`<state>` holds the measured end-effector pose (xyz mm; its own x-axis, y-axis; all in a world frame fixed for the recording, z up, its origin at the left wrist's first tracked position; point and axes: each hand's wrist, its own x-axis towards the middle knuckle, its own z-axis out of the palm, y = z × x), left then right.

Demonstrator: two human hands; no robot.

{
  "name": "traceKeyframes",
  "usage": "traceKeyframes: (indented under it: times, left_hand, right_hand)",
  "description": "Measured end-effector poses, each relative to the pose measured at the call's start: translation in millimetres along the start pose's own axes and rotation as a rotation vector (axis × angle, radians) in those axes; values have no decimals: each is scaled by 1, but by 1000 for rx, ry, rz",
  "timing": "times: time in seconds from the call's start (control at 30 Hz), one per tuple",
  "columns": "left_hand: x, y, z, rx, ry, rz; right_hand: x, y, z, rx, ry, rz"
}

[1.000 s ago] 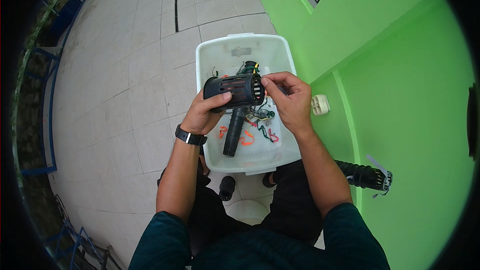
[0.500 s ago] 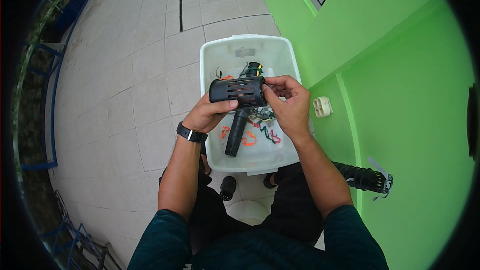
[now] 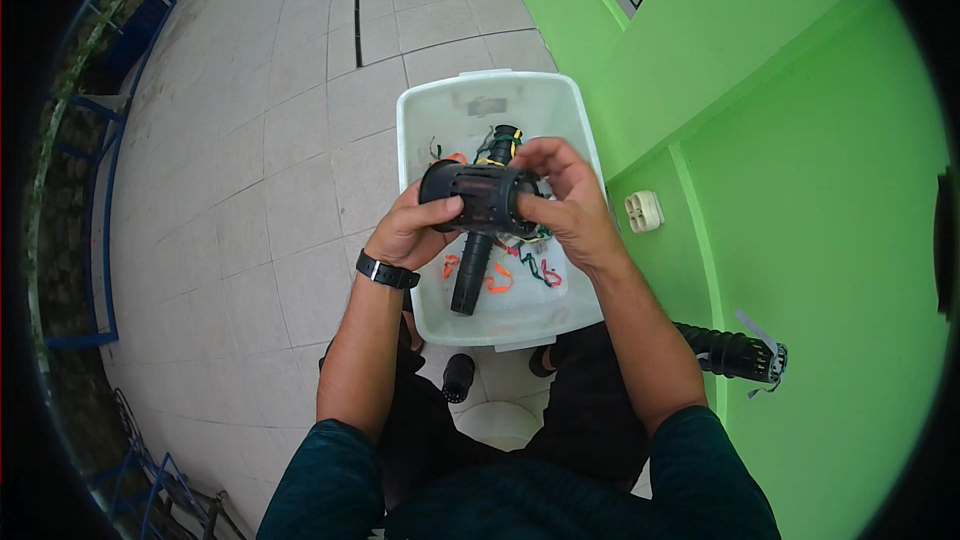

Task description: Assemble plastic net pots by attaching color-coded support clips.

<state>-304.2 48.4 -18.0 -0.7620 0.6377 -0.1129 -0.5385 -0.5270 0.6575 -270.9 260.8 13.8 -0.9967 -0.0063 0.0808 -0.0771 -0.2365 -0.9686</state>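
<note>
A black slotted plastic net cup (image 3: 475, 198) lies on its side over the tub, its open rims to left and right. My left hand (image 3: 412, 225) is closed round its left end, thumb on the near side. At the other end is my right hand (image 3: 568, 202), fingers spread, its thumb at the cup's rim and its forefinger lifted above it. Below, a long ribbed black stack of cups (image 3: 470, 275) lies slantwise in the white plastic tub (image 3: 540, 325). Orange strips (image 3: 497, 278) and green and pink strips (image 3: 540, 270) are scattered around it.
A single black cup (image 3: 458, 377) lies on the tiled floor between my feet. To my right a long ribbed black stack (image 3: 735, 355) with a grey strip points towards the green wall (image 3: 800, 240). A cream socket box (image 3: 644, 211) sits on that wall.
The cup has turned about its length, so different slots face up. My right hand's pinch at the rim has loosened, with its fingers now apart.
</note>
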Motion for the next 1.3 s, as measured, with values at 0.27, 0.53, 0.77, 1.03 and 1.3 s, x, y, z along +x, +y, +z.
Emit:
traceKeyframes:
  times: [0.27, 0.53, 0.77, 1.03, 1.3]
  left_hand:
    - [-5, 11, -2, 58, 11, -55]
    - [-3, 10, 0, -9, 23, -79]
    - [15, -4, -8, 213, 230, -102]
    - [13, 0, -1, 115, 292, -69]
    - [10, 2, -9, 86, 176, 10]
  right_hand:
    - [-9, -31, -7, -972, -98, -675]
    - [-7, -26, -18, -616, -279, -361]
    - [-10, -23, -9, -60, -307, -128]
    - [-5, -24, -19, 239, -94, 31]
    - [-9, -14, -6, -360, -95, -149]
